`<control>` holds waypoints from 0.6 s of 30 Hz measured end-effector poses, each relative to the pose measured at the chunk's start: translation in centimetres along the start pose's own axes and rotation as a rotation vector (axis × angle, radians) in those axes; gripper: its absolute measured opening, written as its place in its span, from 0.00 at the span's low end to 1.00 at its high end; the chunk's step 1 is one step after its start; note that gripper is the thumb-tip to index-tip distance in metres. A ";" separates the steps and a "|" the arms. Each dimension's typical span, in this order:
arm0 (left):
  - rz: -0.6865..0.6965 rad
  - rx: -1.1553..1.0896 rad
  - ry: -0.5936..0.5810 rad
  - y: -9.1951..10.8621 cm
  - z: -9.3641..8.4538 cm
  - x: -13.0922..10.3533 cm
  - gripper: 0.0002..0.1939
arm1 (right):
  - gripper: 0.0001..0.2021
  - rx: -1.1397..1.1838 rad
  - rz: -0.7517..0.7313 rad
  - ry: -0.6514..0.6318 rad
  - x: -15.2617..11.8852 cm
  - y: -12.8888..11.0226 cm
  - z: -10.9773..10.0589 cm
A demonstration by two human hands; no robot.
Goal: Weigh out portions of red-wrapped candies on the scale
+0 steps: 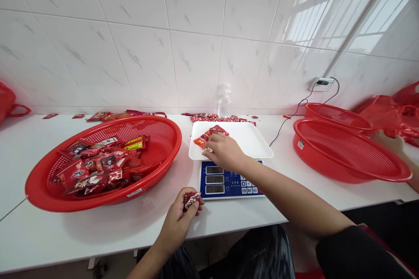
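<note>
My left hand [183, 213] is closed round a small dark-red packet [191, 200] with white print, just in front of the scale. My right hand [225, 150] reaches over the white tray [252, 141] of the digital scale [214, 178], its fingers pinching a small red-and-white packet [208, 150]. Beside those fingers, several red and orange snack packets [218, 130] lie on the tray; my hand partly hides them. To the left, a large red plastic basket [172, 141] holds a heap of mixed red packets [94, 165], one of them yellow [134, 143].
Two red baskets [347, 150] stand on the right, near another person's hand [389, 144] and red plastic bags [379, 113]. Loose packets [212, 117] and a clear bottle [225, 100] are along the wall. A black cord [284, 120] runs to a wall socket [322, 83].
</note>
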State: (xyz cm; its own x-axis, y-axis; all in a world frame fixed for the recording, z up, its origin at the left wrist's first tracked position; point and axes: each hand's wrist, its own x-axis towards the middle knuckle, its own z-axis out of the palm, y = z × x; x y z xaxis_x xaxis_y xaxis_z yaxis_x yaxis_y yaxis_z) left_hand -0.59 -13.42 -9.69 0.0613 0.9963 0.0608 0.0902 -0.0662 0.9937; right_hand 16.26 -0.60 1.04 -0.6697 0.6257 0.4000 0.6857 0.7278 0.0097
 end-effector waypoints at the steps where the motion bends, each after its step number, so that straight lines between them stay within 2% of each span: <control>1: -0.002 0.000 0.002 0.0 0.0 0.0 0.09 | 0.13 -0.037 0.021 -0.025 1.0 0.3 0.1; 5: 0.008 -0.006 0.002 -0.2 -0.2 0.0 0.09 | 0.12 -0.139 0.018 -0.113 3.9 0.4 1.1; 8: 0.018 -0.027 0.014 -0.3 -0.4 0.0 0.08 | 0.08 -0.166 0.013 -0.131 4.8 -0.1 2.3; 11: 0.017 -0.040 0.026 -0.3 -0.4 0.0 0.09 | 0.07 -0.187 0.006 -0.134 5.2 -0.1 3.0; 15: -0.004 -0.089 0.045 -0.5 -0.5 0.1 0.10 | 0.09 -0.210 0.013 -0.097 5.1 -0.2 1.9; 18: -0.011 -0.218 0.114 -0.9 -0.8 0.3 0.13 | 0.12 -0.196 -0.042 0.005 3.2 -1.6 0.4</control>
State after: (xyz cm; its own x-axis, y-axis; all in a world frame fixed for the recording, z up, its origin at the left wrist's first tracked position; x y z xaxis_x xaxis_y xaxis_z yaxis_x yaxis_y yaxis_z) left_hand -1.42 -13.02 -10.47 -0.0522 0.9975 0.0476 -0.1270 -0.0539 0.9904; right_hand 12.85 0.35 1.94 -0.6977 0.5943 0.3999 0.7000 0.6842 0.2045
